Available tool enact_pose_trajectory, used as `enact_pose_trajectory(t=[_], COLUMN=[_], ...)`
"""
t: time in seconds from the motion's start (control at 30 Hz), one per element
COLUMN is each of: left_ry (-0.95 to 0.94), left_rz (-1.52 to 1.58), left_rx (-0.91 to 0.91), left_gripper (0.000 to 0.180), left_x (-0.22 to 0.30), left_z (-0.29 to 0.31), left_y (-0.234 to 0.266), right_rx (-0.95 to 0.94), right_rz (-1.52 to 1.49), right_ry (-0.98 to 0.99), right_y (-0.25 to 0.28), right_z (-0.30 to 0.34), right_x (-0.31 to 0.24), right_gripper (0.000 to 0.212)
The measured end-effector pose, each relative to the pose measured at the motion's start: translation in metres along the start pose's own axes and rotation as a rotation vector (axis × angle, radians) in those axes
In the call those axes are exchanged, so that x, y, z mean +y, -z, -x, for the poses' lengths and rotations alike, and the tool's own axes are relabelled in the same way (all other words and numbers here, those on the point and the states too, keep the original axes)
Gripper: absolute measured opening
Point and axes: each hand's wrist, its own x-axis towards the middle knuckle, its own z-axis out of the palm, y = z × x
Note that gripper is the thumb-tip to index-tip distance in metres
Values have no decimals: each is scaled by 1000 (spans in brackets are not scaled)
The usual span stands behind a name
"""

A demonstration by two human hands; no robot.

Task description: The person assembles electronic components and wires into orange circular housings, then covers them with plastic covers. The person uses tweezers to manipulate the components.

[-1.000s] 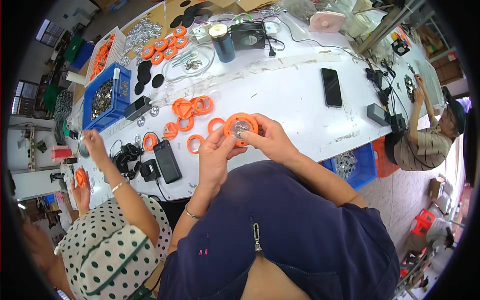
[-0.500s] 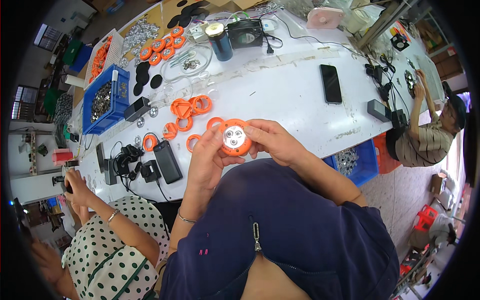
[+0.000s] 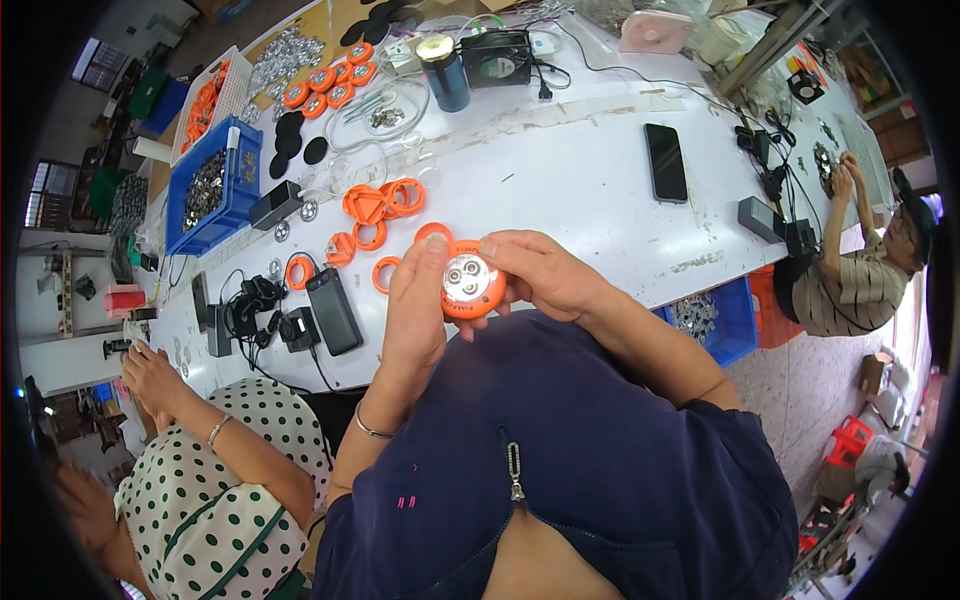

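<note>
Between both hands, just above the table's near edge, is a round orange LED light (image 3: 466, 281) with a silver reflector and three small LEDs facing up. My left hand (image 3: 417, 305) is closed on its left side, with the thumb along the rim and fingertips showing below it. Closed on the right edge is my right hand (image 3: 545, 274), its thumb and forefinger at the upper rim. Behind the light, an orange ring (image 3: 432, 232) lies on the table. More orange rings (image 3: 403, 197) and a triangular-centred orange part (image 3: 364, 203) lie farther off.
At the left stand a blue crate (image 3: 246, 195) of metal parts and a white basket (image 3: 236, 95) of orange parts. Finished-looking orange lights (image 3: 340, 95) sit far back. A black power bank (image 3: 334, 311), tangled cables and a phone (image 3: 665, 163) lie around. Co-workers sit at left and right.
The light has turned and tilted in my hands, so its LEDs and rim sit differently. My left thumb has moved upward along the rim. The left co-worker's hands have shifted.
</note>
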Motion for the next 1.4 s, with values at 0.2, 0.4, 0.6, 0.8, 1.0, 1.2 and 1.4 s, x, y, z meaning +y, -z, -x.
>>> enact_pose_trajectory(t=[0.2, 0.4, 0.6, 0.8, 1.0, 1.2, 1.4], left_ry=[-36, -45, -89, -588, -682, -715, -753], left_rz=[38, 73, 290, 5, -86, -61, -94], left_rx=[52, 117, -96, -314, -336, -329, -271], left_gripper=[38, 37, 34, 32, 26, 25, 27], left_x=[-1, 7, 2, -6, 4, 2, -1], left_z=[1, 2, 3, 17, 20, 19, 26], left_y=[-2, -8, 2, 16, 20, 21, 16], right_rx=[185, 243, 220, 41, 42, 79, 81], right_rz=[-7, 67, 121, 611, 603, 652, 756], right_ry=[39, 226, 366, 772, 804, 867, 943], right_y=[-9, -15, -12, -14, -13, -18, -25], right_z=[2, 5, 10, 24, 22, 22, 25], right_x=[0, -2, -2, -11, -9, -11, -16], right_gripper=[29, 39, 39, 38, 38, 37, 37])
